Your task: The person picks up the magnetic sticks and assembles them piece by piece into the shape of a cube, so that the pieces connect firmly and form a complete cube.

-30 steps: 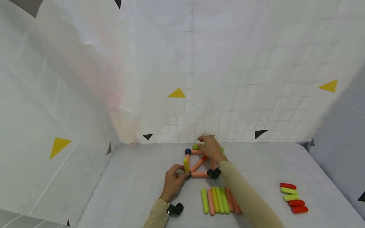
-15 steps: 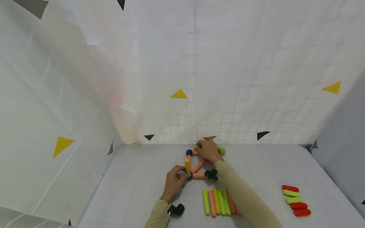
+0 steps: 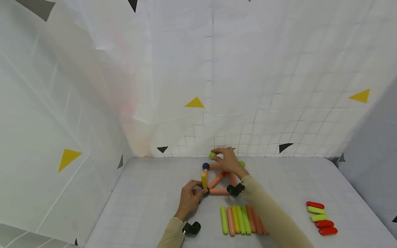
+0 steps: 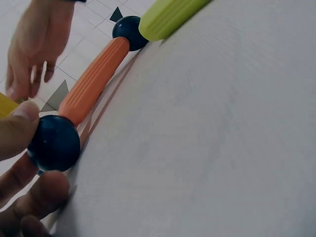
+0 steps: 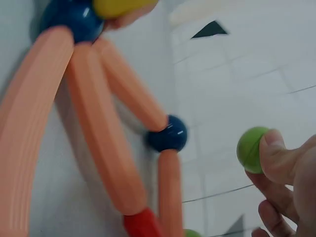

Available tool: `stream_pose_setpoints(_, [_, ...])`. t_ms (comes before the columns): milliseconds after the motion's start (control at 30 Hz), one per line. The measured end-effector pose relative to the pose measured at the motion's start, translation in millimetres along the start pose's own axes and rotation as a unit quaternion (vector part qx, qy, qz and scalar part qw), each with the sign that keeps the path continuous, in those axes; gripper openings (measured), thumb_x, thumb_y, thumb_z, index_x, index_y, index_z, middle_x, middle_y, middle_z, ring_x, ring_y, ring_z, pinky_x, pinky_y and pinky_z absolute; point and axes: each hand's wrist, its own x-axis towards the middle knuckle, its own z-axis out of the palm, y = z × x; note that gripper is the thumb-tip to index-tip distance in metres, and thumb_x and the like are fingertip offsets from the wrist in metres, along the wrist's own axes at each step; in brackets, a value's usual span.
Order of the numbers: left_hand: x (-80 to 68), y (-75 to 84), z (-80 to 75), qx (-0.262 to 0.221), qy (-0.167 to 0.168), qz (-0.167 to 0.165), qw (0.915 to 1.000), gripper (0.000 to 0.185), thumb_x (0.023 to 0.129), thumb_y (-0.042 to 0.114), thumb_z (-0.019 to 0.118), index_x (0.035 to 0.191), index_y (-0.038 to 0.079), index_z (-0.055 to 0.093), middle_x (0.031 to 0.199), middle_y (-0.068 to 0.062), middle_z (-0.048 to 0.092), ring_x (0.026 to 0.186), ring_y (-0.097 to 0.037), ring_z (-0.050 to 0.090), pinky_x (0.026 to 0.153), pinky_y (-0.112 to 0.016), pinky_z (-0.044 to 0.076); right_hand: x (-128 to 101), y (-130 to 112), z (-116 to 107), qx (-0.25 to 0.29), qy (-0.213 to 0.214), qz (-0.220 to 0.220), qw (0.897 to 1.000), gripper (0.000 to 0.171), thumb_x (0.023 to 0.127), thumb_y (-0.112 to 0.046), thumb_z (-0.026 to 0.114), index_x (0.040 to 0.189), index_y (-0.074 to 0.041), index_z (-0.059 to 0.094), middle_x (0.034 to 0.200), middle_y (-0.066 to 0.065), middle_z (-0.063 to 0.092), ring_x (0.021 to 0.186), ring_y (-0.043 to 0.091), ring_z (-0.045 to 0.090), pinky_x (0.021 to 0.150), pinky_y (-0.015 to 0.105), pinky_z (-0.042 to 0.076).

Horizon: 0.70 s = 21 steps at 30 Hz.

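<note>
**A ball lifted over a flat frame of rods**

From the head camera we see a flat frame of orange plastic rods and dark balls [image 3: 217, 179] lying on the white gridded table [image 3: 149, 206]. Our left hand [image 3: 189, 199] pinches the upright yellow rod [image 3: 203, 180] at the frame's near-left corner, which seems to steady that joint while the other hand works. Our right hand [image 3: 227, 161] sits over the frame's far edge, fingertips closed on a small green plastic ball [image 3: 212, 155], held just above the far-left dark blue ball [image 3: 205, 166]. Nearer us than the frame lies a row of green and orange spare rods [image 3: 240, 218]; well right of the frame sit short red and green pieces [image 3: 317, 217].

From the left wrist, thumb and fingers [image 4: 19, 128] curl around a dark blue corner ball [image 4: 54, 143], an orange rod [image 4: 94, 81] running away from it.

From the right wrist, thumb [image 5: 279, 160] and finger pinch the green ball [image 5: 252, 148] clear of the frame, beside the blue joint [image 5: 168, 134].
</note>
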Motion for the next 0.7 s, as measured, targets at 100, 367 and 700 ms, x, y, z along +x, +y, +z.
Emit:
stream_pose_setpoints(100, [-0.4, 0.0, -0.4, 0.005, -0.004, -0.003, 1.0000, 0.021, 0.091, 0.013, 0.085, 0.110, 0.011, 0.077, 0.103, -0.007, 0.070, 0.051, 0.002, 0.048, 0.048, -0.017, 0.043, -6, -9, -12, 0.033, -0.009, -0.017, 0.999, 0.033, 0.100, -0.016, 0.074, 0.131, -0.005, 0.073, 0.126, 0.016, 0.075, 0.118, 0.041, 0.064, 0.111, 0.064, 0.039])
stream_pose_setpoints(367, [-1.2, 1.4, -1.9, 0.002, -0.001, -0.001, 1.0000, 0.021, 0.091, 0.015, 0.085, 0.110, 0.013, 0.078, 0.103, -0.006, 0.070, 0.051, 0.000, 0.051, 0.048, -0.019, 0.045, -19, -35, -36, 0.077, -0.047, -0.044, 0.995, 0.034, 0.103, -0.025, 0.071, 0.135, -0.015, 0.072, 0.136, 0.005, 0.072, 0.117, 0.027, 0.058, 0.088, 0.041, 0.045])
stream_pose_setpoints(700, [-0.8, -0.6, -0.2, 0.000, -0.004, 0.007, 1.0000, 0.021, 0.091, 0.014, 0.085, 0.110, 0.013, 0.078, 0.103, -0.007, 0.070, 0.049, 0.001, 0.050, 0.046, -0.019, 0.046, -42, -67, -44, 0.099, -0.071, -0.064, 0.990, 0.034, 0.102, -0.027, 0.071, 0.136, -0.023, 0.071, 0.139, 0.000, 0.070, 0.124, 0.027, 0.054, 0.097, 0.052, 0.047])
